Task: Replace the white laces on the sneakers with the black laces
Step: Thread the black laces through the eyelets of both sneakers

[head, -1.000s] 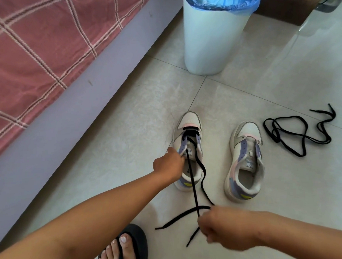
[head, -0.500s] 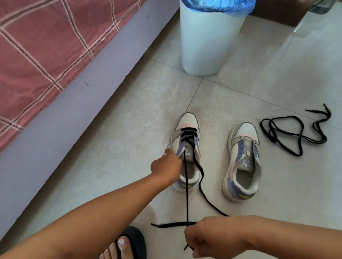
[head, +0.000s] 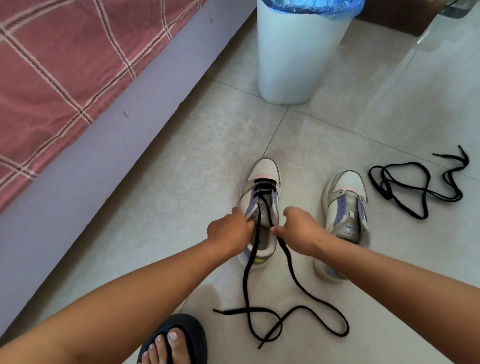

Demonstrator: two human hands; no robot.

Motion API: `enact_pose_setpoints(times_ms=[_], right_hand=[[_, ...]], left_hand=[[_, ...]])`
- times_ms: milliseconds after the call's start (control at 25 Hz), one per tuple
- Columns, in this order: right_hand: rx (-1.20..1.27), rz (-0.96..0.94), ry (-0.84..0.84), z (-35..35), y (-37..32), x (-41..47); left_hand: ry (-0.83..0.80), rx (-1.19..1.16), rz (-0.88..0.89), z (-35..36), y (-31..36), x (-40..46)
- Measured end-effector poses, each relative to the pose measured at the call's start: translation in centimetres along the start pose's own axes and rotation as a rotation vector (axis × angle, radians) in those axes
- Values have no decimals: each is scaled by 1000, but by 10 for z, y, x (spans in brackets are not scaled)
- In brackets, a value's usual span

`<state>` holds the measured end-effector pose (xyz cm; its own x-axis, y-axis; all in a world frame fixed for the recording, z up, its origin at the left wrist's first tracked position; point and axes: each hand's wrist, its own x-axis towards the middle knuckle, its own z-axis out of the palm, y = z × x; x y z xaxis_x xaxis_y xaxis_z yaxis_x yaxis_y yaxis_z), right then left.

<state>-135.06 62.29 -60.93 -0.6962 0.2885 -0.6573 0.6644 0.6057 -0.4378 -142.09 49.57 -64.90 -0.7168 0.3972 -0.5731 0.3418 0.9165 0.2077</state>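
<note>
Black lace (head: 262,211) runs between both hands' fingers (head: 249,224).

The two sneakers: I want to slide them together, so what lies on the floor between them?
In the head view, only the right hand hangs over the gap between the left sneaker and the unlaced right sneaker; the tile there looks bare.

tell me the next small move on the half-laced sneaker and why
Probably feed a lace end through the next open eyelet: the black lace crosses only the lowest rows of the left sneaker, both hands, left hand and right hand, sit at its eyelets, and its ends trail loose.
</note>
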Motion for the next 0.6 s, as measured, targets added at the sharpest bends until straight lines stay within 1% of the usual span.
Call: enact_pose_setpoints(times_ms=[80,160,240,320,400,440,480,520,600], right_hand=[[-24,-45,-76,-18,-3,-4],[69,-40,-162,-45,-5,-12],[269,-10,-172,-67,-2,-15],[547,19,-126,-77,8,-9],[833,61,-163,-79,18,-5],[875,75,-185,-78,24,-3],[810,68,-176,-77,30,0],[628,39,-121,-78,36,2],[55,-90,82,-81,47,8]], left_hand=[[-9,25,6,-1,-6,0],[-26,76,24,-2,-13,1],[-23,142,23,-6,-20,2],[1,196,-8,-8,-27,4],[15,206,-56,-10,-31,4],[15,198,-81,-11,-32,4],[12,184,-105,-12,-34,4],[9,163,-130,-13,-35,5],[9,115,-176,-16,-40,7]])
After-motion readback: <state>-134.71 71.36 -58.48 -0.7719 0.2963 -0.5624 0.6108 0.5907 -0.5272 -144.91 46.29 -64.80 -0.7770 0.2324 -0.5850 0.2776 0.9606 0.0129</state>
